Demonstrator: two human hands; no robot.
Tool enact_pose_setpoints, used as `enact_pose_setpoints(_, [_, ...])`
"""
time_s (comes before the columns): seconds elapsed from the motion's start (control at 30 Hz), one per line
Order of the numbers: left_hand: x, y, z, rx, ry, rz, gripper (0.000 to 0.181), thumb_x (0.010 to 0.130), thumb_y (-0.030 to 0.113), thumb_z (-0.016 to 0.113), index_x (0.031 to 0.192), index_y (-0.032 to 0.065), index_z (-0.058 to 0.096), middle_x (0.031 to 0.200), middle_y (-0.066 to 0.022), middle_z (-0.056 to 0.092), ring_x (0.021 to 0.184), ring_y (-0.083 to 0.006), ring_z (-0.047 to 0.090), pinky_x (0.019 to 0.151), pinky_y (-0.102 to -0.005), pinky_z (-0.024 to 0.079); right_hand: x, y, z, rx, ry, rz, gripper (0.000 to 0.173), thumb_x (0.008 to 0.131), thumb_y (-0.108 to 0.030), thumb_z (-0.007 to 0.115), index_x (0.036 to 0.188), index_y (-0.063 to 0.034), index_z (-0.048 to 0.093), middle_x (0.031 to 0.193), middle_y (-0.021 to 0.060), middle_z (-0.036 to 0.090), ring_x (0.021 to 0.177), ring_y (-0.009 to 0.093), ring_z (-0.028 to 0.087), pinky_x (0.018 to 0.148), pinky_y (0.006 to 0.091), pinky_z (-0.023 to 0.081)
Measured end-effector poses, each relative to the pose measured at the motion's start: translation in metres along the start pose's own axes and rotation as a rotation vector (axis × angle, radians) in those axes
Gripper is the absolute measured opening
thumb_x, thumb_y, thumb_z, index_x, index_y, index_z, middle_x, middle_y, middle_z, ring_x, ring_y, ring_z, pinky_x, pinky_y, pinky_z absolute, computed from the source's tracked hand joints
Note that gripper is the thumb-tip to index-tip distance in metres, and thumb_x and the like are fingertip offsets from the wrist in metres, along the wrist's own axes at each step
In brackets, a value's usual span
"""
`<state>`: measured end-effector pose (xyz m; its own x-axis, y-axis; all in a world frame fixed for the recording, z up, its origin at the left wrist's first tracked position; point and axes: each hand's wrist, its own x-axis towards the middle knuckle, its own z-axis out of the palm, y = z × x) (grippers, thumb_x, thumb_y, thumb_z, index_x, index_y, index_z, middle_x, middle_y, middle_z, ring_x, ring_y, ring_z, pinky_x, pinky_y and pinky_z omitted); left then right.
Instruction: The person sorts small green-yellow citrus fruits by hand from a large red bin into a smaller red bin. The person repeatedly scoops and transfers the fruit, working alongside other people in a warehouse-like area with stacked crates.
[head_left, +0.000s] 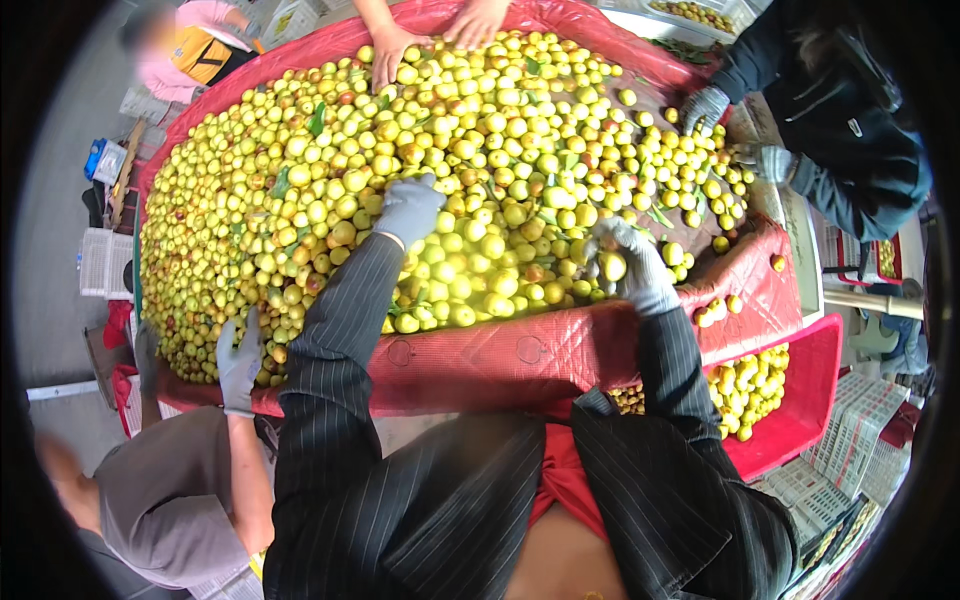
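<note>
Yellow-green jujubes (330, 172), some with reddish-brown patches, lie heaped with loose green leaves across a wide table. My left hand (411, 208), in a grey glove, rests on the middle of the heap with its fingers curled down. Its fingertips are hidden, so I cannot tell whether it grips any fruit. Towards the right front edge is my right hand (637, 262), in a knit grey glove. Its fingers are closed around a single jujube (613, 267). More jujubes lie close beside both hands.
A red quilted cover (487, 352) lines the table's raised rim. Below the right corner sits a red bin (814, 390) holding jujubes. Co-workers' hands touch the heap: bare hands (390, 49) opposite, gloved hands (705, 109) right, a gloved hand (240, 360) left. White plastic crates (855, 420) stand right.
</note>
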<state>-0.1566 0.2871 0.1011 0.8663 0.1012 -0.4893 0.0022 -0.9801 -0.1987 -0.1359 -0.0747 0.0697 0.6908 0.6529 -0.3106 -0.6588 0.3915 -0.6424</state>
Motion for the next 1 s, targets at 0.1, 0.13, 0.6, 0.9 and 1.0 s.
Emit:
enact_pose_setpoints(0.1, [0.014, -0.013, 0.012, -0.051, 0.089, -0.011, 0.019, 0.086, 0.009, 0.063, 0.103, 0.0132, 0.071, 0.125, -0.0134, 0.052, 0.097, -0.0371, 0.067, 0.082, -0.0488, 0.055, -0.039, 0.018, -0.02, 0.085, 0.082, 0.021, 0.036, 0.102, -0.041, 0.053, 0.088, -0.0078, 0.054, 0.074, 0.0147, 0.064, 0.057, 0.02, 0.061, 0.039, 0.0279, 0.045])
enact_pose_setpoints(0.13, [0.014, -0.013, 0.001, -0.152, 0.135, -0.042, 0.018, 0.086, 0.01, 0.063, 0.102, 0.0098, 0.071, 0.128, -0.0161, 0.053, 0.098, -0.0367, 0.067, 0.081, -0.0488, 0.056, -0.053, 0.017, -0.024, 0.095, 0.066, 0.029, 0.038, 0.102, -0.041, 0.052, 0.081, -0.0092, 0.051, 0.075, 0.0149, 0.063, 0.054, 0.021, 0.058, 0.038, 0.028, 0.043])
enact_pose_setpoints(0.6, [0.044, 0.013, -0.018, -0.162, -0.03, 0.056, 0.023, 0.094, 0.015, 0.059, 0.114, 0.0071, 0.066, 0.111, -0.018, 0.069, 0.095, -0.0344, 0.068, 0.081, -0.0457, 0.055, -0.164, 0.044, -0.052, 0.3, 0.132, -0.225, 0.042, 0.095, -0.034, 0.053, 0.109, 0.0042, 0.063, 0.101, 0.022, 0.068, 0.072, 0.026, 0.065, 0.044, 0.0293, 0.049])
enact_pose_setpoints(0.9, [-0.075, 0.239, -0.016, -1.525, -0.291, 0.7, 0.012, 0.103, 0.014, 0.057, 0.114, 0.01, 0.061, 0.087, 0.0008, 0.06, 0.075, -0.0078, 0.057, 0.064, -0.0275, 0.049, -0.242, 0.035, -0.033, -0.756, 0.971, -0.145, 0.031, 0.103, -0.024, 0.058, 0.109, 0.0049, 0.067, 0.091, 0.0048, 0.067, 0.085, 0.01, 0.061, 0.078, 0.0258, 0.049])
enact_pose_setpoints(1.0, [-0.106, 0.357, 0.031, -1.339, -0.257, 0.854, 0.028, 0.098, 0.029, 0.062, 0.118, 0.01, 0.057, 0.096, -0.0119, 0.062, 0.09, -0.0233, 0.063, 0.08, -0.0376, 0.051, -0.234, 0.013, -0.024, -0.576, 0.852, -0.245, 0.032, 0.105, -0.023, 0.054, 0.115, 0.0043, 0.067, 0.105, 0.0073, 0.07, 0.094, 0.012, 0.062, 0.086, 0.0276, 0.05])
